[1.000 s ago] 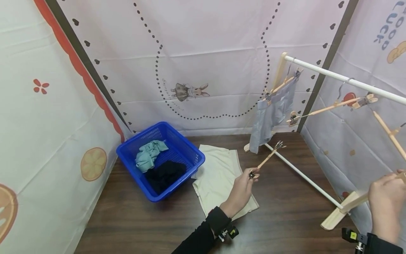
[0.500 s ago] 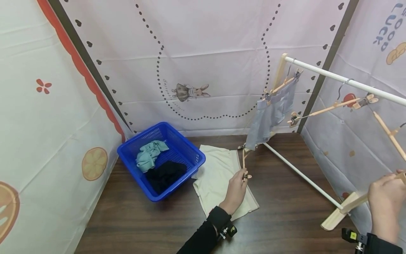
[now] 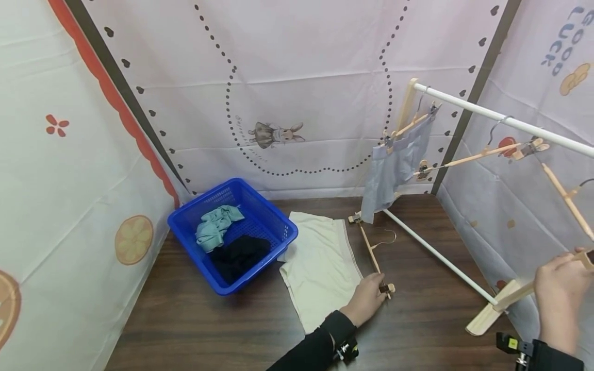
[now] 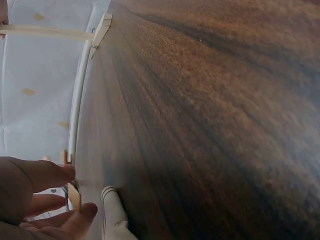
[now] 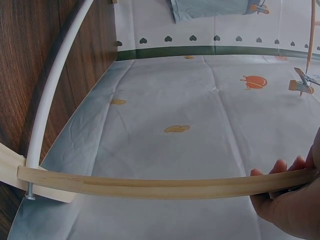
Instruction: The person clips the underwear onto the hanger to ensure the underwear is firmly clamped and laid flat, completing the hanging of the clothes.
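Note:
A wooden clip hanger [image 3: 370,251] is low over the table, along the right edge of a folded cream cloth [image 3: 320,273]. My left hand [image 3: 365,300] holds the hanger by its near end, thumb and fingers around the clip [image 4: 74,196] in the left wrist view. Its metal hook points right. My right hand [image 3: 559,283] grips the wooden upright [image 5: 160,187] of a drying rack; the right wrist view shows fingers wrapped about it. From the rack's white top rail [image 3: 501,119] hangs a grey-blue garment [image 3: 394,159], clipped to another hanger.
A blue basket [image 3: 185,234] at the left holds a teal cloth [image 3: 218,226] and a black cloth [image 3: 241,256]. Two bare clip hangers hang on the rack's right part. A white lower bar [image 3: 436,252] runs just above the table. Printed curtains enclose the table.
My left hand has swung the hanger round and lowered it toward me, beside the cream cloth. The right hand keeps its grip on the upright.

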`<state>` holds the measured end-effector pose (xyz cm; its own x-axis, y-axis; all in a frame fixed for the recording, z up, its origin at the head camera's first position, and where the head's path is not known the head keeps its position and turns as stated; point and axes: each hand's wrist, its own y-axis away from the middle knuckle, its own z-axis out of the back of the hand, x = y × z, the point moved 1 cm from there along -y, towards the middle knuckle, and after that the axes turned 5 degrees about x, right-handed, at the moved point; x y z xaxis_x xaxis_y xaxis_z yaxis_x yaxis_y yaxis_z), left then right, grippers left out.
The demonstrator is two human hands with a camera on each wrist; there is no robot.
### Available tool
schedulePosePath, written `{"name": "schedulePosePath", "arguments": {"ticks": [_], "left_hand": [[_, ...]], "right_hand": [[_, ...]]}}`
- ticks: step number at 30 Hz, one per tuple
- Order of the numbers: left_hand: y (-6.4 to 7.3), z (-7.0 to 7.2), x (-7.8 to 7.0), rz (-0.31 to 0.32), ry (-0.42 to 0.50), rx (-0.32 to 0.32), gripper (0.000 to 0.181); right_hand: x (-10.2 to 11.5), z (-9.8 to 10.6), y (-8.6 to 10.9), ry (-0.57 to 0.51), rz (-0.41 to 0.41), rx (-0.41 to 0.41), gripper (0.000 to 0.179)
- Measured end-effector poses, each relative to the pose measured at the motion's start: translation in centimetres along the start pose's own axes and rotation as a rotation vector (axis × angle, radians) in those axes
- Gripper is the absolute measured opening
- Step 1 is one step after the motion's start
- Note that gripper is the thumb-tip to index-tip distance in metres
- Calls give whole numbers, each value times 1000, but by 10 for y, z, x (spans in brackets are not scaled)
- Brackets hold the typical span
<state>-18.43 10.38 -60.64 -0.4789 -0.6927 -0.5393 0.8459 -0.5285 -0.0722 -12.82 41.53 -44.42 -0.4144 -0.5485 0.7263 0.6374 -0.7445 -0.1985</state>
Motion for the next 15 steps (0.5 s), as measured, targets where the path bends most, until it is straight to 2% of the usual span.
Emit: {"name": "schedulePosePath", "arguments": {"ticks": [4,9,12,15], "left_hand": [[0,0,1,16,-44,39,42],[2,4,5,12,-57,86,40],[5,11,7,11,-14,80,40],[12,23,9,7,74,66,37]], "right_hand": [[1,-1,1,0,-13,15,53],[0,-4,-2,-15,5,-19,51],[-1,-5,-4,-25,12,-37,49],[-1,-3,-2,-10,-10,-8,51]]}}
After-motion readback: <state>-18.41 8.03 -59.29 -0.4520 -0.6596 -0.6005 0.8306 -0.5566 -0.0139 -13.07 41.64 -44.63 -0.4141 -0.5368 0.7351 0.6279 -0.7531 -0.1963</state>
